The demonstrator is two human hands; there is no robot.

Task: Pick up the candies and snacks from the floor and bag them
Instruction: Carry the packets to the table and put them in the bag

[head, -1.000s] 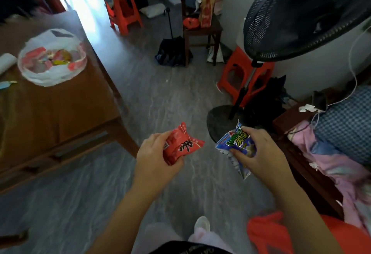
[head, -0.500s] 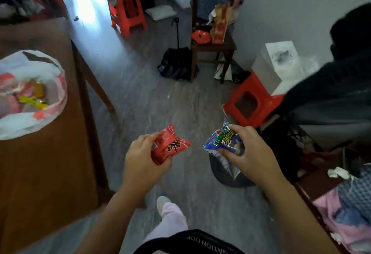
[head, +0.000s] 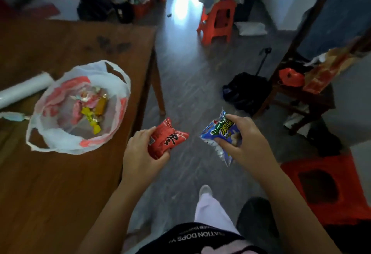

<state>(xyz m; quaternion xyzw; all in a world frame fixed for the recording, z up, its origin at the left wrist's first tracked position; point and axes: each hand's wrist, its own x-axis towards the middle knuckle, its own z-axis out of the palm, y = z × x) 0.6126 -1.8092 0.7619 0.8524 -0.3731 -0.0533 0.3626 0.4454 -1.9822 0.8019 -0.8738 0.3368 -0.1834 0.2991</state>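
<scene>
My left hand (head: 140, 153) grips a red snack packet (head: 167, 137) with black lettering, held above the floor just off the table's right edge. My right hand (head: 245, 141) holds a blue and green snack packet (head: 220, 133) at about the same height, a little to the right. An open white and red plastic bag (head: 60, 141) lies on the brown wooden table (head: 60, 193) to the left of both hands. Inside the bag are several wrapped candies (head: 90, 107), yellow, pink and orange.
A clear plastic roll (head: 22, 89) lies on the table behind the bag. On the grey floor stand an orange stool (head: 216, 23) far ahead and a red stool (head: 321, 185) at my right. A wooden chair (head: 301, 85) with clutter and a black bag (head: 245, 91) stand right.
My view has swung left and nearer the table, so the bag now lies close to my left hand. Both hands still hold their packets, slightly further apart.
</scene>
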